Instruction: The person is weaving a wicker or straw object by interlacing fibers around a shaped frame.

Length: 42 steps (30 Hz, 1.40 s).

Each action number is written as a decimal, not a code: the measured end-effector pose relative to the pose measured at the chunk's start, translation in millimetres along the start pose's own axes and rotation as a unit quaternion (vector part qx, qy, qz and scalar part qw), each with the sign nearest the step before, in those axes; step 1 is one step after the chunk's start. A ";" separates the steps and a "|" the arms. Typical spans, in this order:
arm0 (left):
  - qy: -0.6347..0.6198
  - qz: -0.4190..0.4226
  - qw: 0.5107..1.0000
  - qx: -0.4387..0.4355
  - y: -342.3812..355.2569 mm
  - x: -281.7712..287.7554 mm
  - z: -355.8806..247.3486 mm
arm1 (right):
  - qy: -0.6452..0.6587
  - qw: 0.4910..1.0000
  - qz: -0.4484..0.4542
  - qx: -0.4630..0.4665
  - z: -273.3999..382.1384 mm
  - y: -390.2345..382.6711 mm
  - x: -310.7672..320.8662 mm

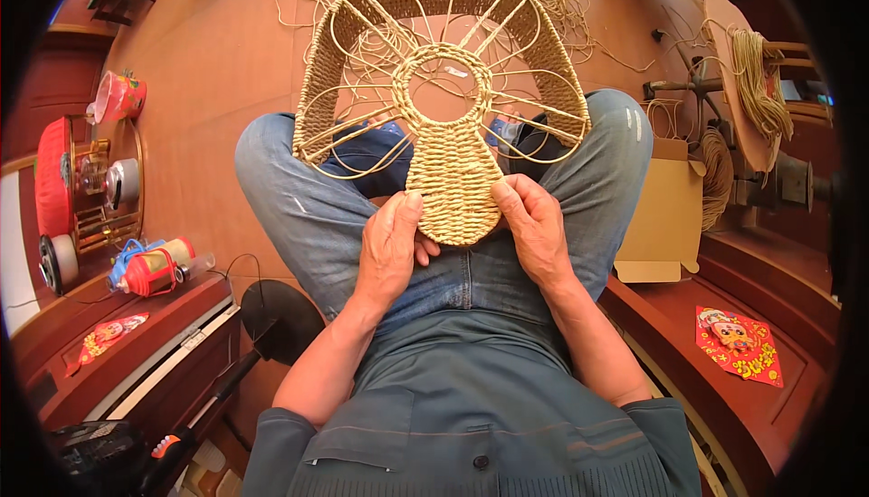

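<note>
A woven straw-rope frame (pixel 455 171) rests between my knees. Its near end is a flat, paddle-shaped panel, joined to a round wrapped ring (pixel 398 81). Thin bent rods spread from the ring to a tall curved woven band (pixel 317 71) on the far side. My left hand (pixel 389 243) pinches the panel's left edge, thumb on top and fingers partly hidden beneath. On the opposite edge, my right hand (pixel 536 230) grips with its thumb on top; its fingertips are hidden under the panel.
Loose rope (pixel 389 44) lies tangled on the floor beyond the frame. Rope hanks (pixel 760 81) hang at the right, above an open cardboard box (pixel 661 212). At the left are a red-and-blue container (pixel 154 271), a pink bucket (pixel 120 96) and a black round pad (pixel 281 320).
</note>
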<state>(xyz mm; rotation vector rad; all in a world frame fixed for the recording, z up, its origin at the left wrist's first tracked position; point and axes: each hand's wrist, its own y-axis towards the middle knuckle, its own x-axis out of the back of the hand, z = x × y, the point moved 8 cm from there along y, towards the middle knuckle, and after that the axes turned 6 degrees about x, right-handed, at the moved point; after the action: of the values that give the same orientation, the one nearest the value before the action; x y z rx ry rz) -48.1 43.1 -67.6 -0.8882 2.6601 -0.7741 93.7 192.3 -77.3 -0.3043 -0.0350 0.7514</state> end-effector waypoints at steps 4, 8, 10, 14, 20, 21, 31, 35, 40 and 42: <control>-0.060 0.045 0.997 0.011 5.7 3.2 -1.8 | 0.135 0.991 0.004 -0.019 0.4 1.7 -6.1; -0.149 0.037 0.988 0.009 15.9 2.4 -6.4 | 0.090 0.996 0.001 -0.007 -3.4 19.5 -14.9; -0.089 0.036 0.995 -0.021 22.7 -2.8 -9.1 | 0.114 0.993 0.018 0.001 -7.8 25.0 -26.3; -0.083 -0.017 0.993 -0.084 28.5 -2.6 -5.8 | 0.057 0.998 0.006 0.031 -7.1 24.1 -25.7; -0.021 -0.004 0.997 -0.068 20.8 1.1 4.0 | 0.080 0.996 0.036 -0.014 -6.1 9.5 -22.9; 0.031 -0.040 0.994 -0.096 17.1 4.5 -1.3 | 0.080 0.996 0.035 -0.017 -5.6 7.8 -22.0; -0.186 0.088 0.978 0.015 19.1 -17.7 -1.3 | 0.203 0.974 0.085 -0.061 -2.1 9.1 -30.9; -0.178 0.116 0.977 0.015 18.5 -19.0 -5.3 | 0.191 0.973 0.096 -0.091 -0.9 5.8 -32.7; -0.162 0.129 0.978 0.017 20.7 -18.6 -6.4 | 0.155 0.977 0.109 -0.096 -3.0 0.9 -35.0; -0.148 0.144 0.978 0.026 20.2 -19.0 -7.6 | 0.156 0.977 0.112 -0.093 -2.3 2.8 -34.0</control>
<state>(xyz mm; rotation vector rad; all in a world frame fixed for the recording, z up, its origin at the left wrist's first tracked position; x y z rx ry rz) -45.7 71.5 -71.4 -0.5369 2.4184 -0.5879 67.3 170.6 -77.7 -0.6103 0.2304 0.9175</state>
